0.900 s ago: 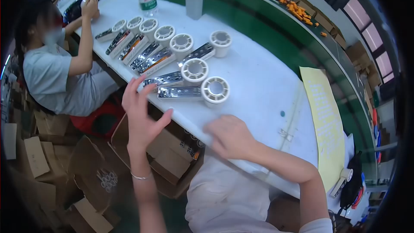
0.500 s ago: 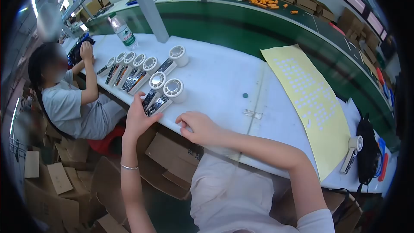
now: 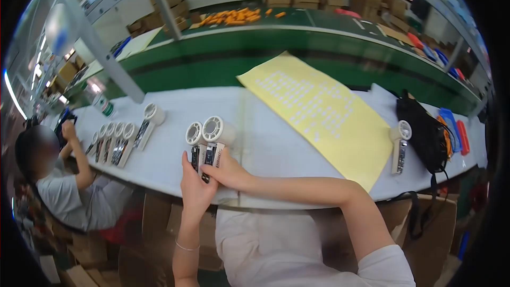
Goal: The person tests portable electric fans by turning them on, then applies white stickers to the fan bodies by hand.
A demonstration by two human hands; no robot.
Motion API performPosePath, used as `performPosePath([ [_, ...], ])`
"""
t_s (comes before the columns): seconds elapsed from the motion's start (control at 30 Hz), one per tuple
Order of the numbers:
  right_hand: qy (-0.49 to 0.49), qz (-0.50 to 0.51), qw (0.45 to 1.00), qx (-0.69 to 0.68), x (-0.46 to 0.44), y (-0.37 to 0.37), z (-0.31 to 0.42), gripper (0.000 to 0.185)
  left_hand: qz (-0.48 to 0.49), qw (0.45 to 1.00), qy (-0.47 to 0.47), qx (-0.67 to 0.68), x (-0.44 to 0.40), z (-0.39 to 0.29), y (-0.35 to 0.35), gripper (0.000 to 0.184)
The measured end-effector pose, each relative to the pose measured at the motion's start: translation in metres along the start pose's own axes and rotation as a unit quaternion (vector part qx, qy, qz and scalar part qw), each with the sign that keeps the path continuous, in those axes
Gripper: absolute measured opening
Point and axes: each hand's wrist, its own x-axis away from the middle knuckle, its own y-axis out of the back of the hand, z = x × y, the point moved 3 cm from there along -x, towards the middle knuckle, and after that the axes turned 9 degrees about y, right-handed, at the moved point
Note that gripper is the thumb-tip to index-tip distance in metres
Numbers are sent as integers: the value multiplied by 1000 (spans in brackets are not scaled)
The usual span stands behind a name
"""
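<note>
Two white handheld fans lie side by side in front of me, their handles uncovered so that circuit parts show: a left fan (image 3: 195, 134) and a right fan (image 3: 218, 130). My left hand (image 3: 195, 187) closes around the lower handles from the left, mostly on the left fan. From the other side, my right hand (image 3: 232, 172) grips the right fan's handle, thumb across its lower end. Farther left stands a row of several similar fans (image 3: 118, 141), with one more fan (image 3: 151, 119) at the row's right end.
A yellow sheet (image 3: 340, 149) bearing rows of small white pieces covers the table's right half. Beyond it lie another fan (image 3: 399, 146) and a black bag (image 3: 422, 133). A bottle (image 3: 103, 105) stands at the left, near a seated person (image 3: 69, 180). A metal post (image 3: 114, 66) rises behind.
My view has turned right. The two fans have moved right along the table, away from the row, with my left hand. My right hand has come onto the right fan's handle.
</note>
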Motion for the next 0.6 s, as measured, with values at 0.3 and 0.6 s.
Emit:
performPosePath([
  [0.3, 60, 53, 996, -25, -2, 58, -17, 68, 201, 943, -5, 264, -12, -21, -47, 81],
  [0.6, 44, 135, 989, -49, -2, 69, -2, 52, 339, 744, 278, 504, -30, -14, -42, 51],
])
